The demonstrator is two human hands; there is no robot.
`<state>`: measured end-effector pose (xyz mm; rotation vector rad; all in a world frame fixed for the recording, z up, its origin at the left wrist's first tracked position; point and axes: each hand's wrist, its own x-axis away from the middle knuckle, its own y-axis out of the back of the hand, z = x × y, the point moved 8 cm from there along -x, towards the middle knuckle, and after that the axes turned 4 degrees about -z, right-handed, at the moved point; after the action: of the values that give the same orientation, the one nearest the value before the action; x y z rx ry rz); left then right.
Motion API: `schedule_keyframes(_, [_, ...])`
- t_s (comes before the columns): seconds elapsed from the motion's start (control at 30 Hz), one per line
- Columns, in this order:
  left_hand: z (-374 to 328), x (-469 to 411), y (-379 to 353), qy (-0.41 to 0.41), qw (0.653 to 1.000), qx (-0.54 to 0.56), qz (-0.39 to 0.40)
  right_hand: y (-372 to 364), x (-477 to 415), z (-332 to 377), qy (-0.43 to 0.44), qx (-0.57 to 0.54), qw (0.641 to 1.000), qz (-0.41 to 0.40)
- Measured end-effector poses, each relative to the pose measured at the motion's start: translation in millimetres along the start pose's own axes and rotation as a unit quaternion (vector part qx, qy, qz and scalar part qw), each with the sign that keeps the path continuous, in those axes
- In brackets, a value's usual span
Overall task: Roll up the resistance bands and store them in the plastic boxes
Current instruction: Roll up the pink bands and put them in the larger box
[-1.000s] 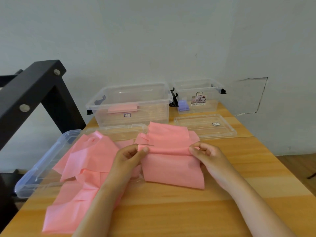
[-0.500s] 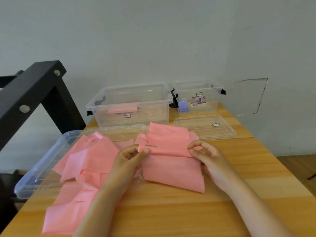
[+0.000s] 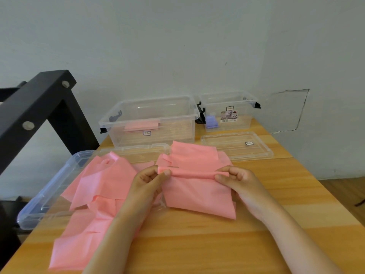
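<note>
A pink resistance band (image 3: 197,190) lies folded on the wooden table, its far edge turned into a thin roll. My left hand (image 3: 148,180) pinches the roll's left end and my right hand (image 3: 235,178) pinches its right end. More loose pink band (image 3: 98,194) spreads over the table to the left. Behind stands a large clear plastic box (image 3: 152,119) with a rolled pink band (image 3: 141,126) inside. A smaller clear box (image 3: 229,111) at the back right holds a purple roll (image 3: 211,122).
Two clear lids lie flat: one (image 3: 237,145) in front of the small box, another (image 3: 136,151) in front of the large box. A bluish lid (image 3: 49,190) hangs over the table's left edge. A black metal frame (image 3: 35,107) rises at the left. Walls close the back and right.
Both hands have lifted and turned the band's far edge a little nearer to me, making the roll slightly thicker. The boxes and lids have not moved.
</note>
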<state>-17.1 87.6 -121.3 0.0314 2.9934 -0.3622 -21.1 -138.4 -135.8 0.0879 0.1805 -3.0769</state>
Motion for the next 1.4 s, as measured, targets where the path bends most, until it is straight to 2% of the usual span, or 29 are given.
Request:
schedule_keyframes(0.27, [3, -2, 1, -0.004, 1.000, 0.011, 0.003, -1, -1, -4, -0.013, 0.005, 1.000, 0.004])
schedule_keyframes(0.43, [5, -1, -2, -0.007, 1.000, -0.008, 0.015, 1, -1, 2, 0.010, 0.004, 1.000, -0.008])
schedule_keyframes(0.67, [2, -3, 1, -0.024, 0.999, -0.027, -0.020, 1, 0, 2, 0.019, 0.017, 1.000, -0.005])
schedule_keyframes(0.87, [4, -3, 0, -0.014, 0.996, -0.088, 0.003, 5, 0, 7, 0.041, 0.039, 0.998, -0.027])
schedule_keyframes(1.1, [-4, -1, -4, -0.043, 0.995, -0.086, 0.010, 8, -1, 9, 0.051, 0.040, 0.997, -0.029])
schedule_keyframes(1.27, [1, 0, -4, -0.040, 0.996, -0.081, 0.024, 10, -2, 6, 0.031, -0.010, 0.999, -0.018])
schedule_keyframes(1.4, [0, 0, -7, -0.045, 0.995, -0.091, 0.025, 12, -4, 4, 0.033, 0.014, 0.999, -0.033])
